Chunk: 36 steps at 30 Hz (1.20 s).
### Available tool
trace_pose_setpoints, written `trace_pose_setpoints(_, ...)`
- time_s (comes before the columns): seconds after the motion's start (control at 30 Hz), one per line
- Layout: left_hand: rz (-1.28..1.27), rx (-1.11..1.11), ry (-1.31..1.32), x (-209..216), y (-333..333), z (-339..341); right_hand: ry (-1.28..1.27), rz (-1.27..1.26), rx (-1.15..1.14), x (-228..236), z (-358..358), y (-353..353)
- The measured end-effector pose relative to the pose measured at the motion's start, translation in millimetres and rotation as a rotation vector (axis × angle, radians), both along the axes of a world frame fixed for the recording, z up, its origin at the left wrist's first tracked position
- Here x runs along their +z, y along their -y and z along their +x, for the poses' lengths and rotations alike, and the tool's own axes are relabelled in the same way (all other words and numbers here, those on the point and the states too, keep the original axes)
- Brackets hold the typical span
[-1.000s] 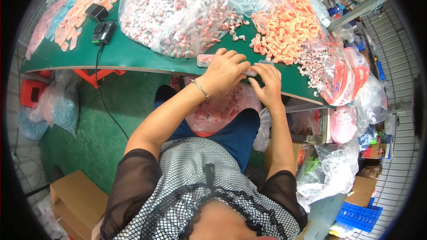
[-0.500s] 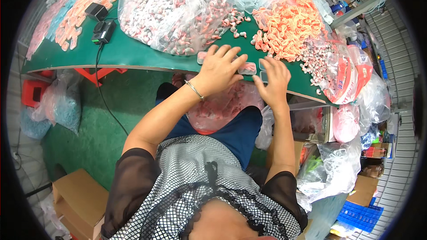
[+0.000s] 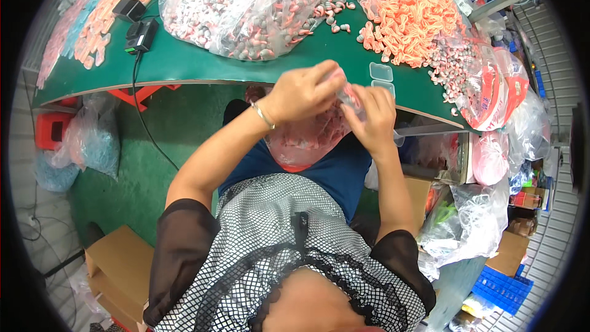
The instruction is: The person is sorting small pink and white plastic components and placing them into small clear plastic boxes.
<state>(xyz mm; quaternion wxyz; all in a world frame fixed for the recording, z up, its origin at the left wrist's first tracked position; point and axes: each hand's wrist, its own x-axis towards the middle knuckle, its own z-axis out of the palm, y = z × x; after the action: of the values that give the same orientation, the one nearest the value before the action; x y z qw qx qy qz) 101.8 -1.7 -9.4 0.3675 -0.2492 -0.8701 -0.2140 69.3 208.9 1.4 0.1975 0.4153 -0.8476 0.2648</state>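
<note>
My left hand [image 3: 305,93] and my right hand [image 3: 374,115] meet above the table's front edge. Between them they grip a small clear plastic box [image 3: 351,98] with pink contents. Fingers of both hands are closed around it and hide much of it, so I cannot tell whether its lid is fully down. Just beyond my right hand, an open clear box [image 3: 381,72] lies on the green table [image 3: 184,72], and it looks bare inside.
At the back stands a big clear bag [image 3: 239,18] of grey-and-pink pieces. Right of it are a heap of orange cord bundles [image 3: 418,15] and smaller loose pieces [image 3: 452,64]. A black adapter [image 3: 141,35] with its cable sits left. Below my hands hangs a bag of pink pieces [image 3: 301,141].
Both hands have come up off the tabletop and toward each other, lifting a small clear box with pink contents. The open box on the table is now uncovered.
</note>
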Motion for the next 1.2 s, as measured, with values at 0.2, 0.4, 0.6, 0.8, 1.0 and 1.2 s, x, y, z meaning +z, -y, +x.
trace_pose_setpoints(0.2,0.402,-0.299,0.378,-66,-52,41,0.580,-0.335,-0.072,-90,38,-24)
trace_pose_setpoints(0.4,0.544,0.209,1.689,-290,-47,19,0.760,0.188,-0.395,-305,10,-25)
trace_pose_setpoints(0.6,0.992,-0.067,1.466,-400,-50,28,0.678,0.176,-0.357,-306,19,-15)
trace_pose_setpoints(0.8,1.028,0.149,1.293,-319,-67,17,0.858,-0.214,-0.299,-215,33,-52)
trace_pose_setpoints(1.0,0.956,0.087,1.398,-271,-37,1,0.541,-0.343,-0.210,-79,17,-64)
trace_pose_setpoints(1.2,0.860,-0.011,1.469,-212,-9,12,-0.008,-0.039,-0.247,3,-17,-53)
